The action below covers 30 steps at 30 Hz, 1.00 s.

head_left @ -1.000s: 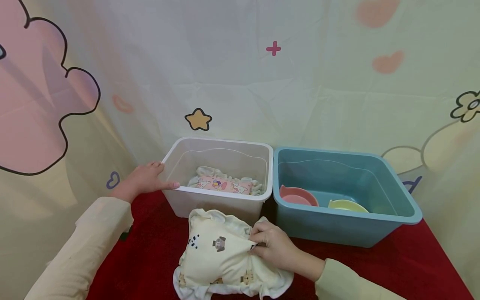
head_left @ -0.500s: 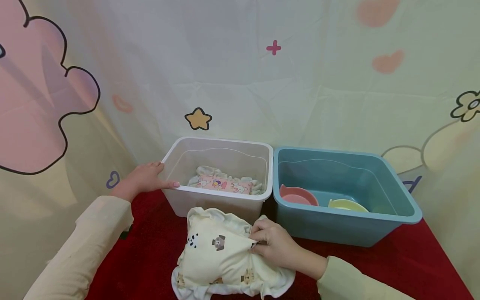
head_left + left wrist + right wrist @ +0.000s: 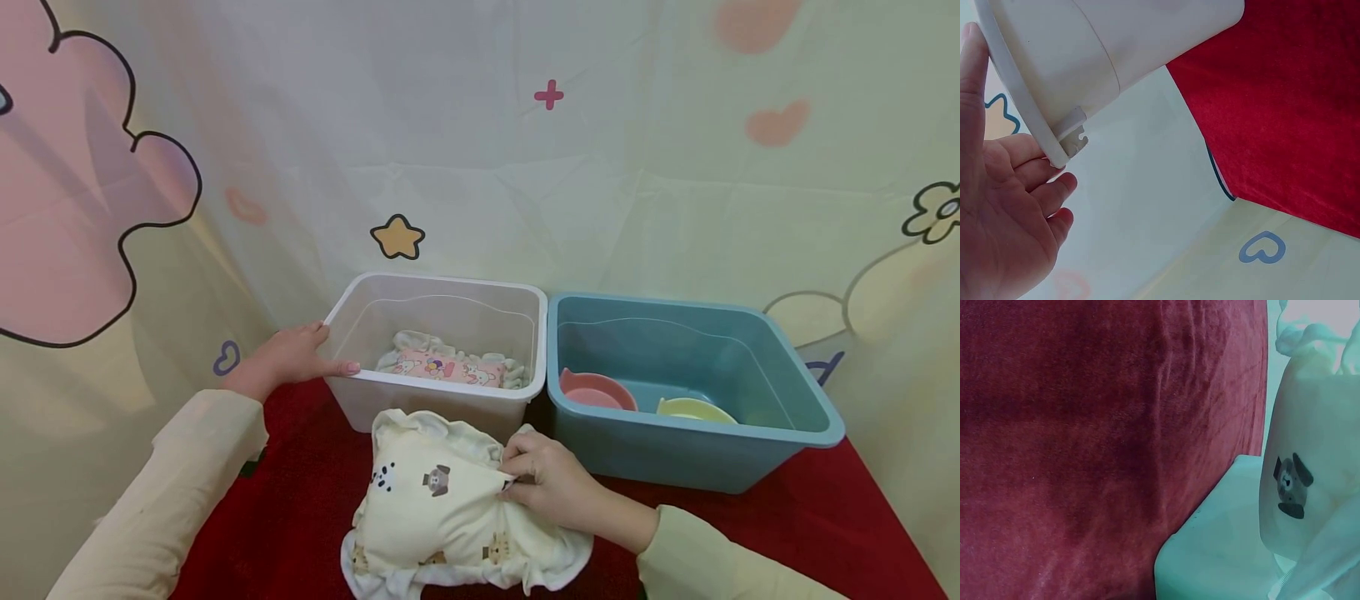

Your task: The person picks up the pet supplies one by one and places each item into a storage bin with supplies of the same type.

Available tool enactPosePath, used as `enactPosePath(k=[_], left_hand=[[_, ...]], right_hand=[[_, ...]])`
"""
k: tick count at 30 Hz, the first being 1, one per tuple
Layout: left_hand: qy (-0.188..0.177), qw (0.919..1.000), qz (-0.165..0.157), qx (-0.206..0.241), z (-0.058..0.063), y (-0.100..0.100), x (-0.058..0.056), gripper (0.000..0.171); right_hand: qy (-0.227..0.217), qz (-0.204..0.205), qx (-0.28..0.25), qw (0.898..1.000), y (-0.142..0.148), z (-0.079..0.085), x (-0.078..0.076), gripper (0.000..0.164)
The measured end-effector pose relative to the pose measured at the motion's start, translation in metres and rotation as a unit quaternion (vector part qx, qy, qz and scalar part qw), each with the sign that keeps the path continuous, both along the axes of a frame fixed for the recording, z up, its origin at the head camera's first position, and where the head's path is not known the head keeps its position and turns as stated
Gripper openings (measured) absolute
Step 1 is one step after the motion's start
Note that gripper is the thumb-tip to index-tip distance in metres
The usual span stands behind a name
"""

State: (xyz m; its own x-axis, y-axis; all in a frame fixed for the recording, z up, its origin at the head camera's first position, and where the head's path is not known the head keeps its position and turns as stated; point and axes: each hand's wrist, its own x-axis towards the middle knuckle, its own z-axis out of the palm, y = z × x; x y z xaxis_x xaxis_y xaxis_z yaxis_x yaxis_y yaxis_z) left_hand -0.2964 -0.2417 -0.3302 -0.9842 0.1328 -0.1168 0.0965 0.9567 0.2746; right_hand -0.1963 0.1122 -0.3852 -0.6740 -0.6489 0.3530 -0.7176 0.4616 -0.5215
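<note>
My right hand pinches the fabric of a small cream cushion at its right side. The cushion has a ruffled edge and printed animal faces; it is held tilted in front of the white bin. In the right wrist view the cushion shows a dog print, while the hand itself is out of sight. My left hand holds the near left corner of the white bin, thumb along the front rim. From the left wrist, the fingers curl at the rim. A pink patterned ruffled cushion lies inside this bin.
A blue bin stands right beside the white one. In it are a pink dish and a yellow dish. Red cloth covers the table, and a printed curtain hangs close behind the bins.
The cream cushion has risen slightly, its upper left corner shifting up and left, while my right hand keeps its pinch. My left hand stays on the bin's rim.
</note>
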Motion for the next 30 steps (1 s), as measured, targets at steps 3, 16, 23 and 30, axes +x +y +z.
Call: enactPosePath(k=[3,16,23,30], left_hand=[[0.0,1.0,0.001,0.001,0.0,0.0,0.0,0.102],[0.01,0.9999,-0.007,-0.004,0.0,-0.001,0.0,0.1],[0.023,0.9994,-0.02,-0.014,0.001,0.0,0.001,0.093],[0.023,0.9993,-0.021,-0.019,0.003,0.001,0.003,0.093]], right_hand=[[-0.005,0.002,0.002,1.0,0.0,0.001,-0.001,0.009],[-0.004,0.005,-0.002,1.0,0.0,0.005,-0.001,0.008],[0.005,0.013,-0.007,1.0,0.001,0.009,-0.002,0.008],[0.004,0.015,-0.005,1.0,0.001,0.013,-0.003,0.008]])
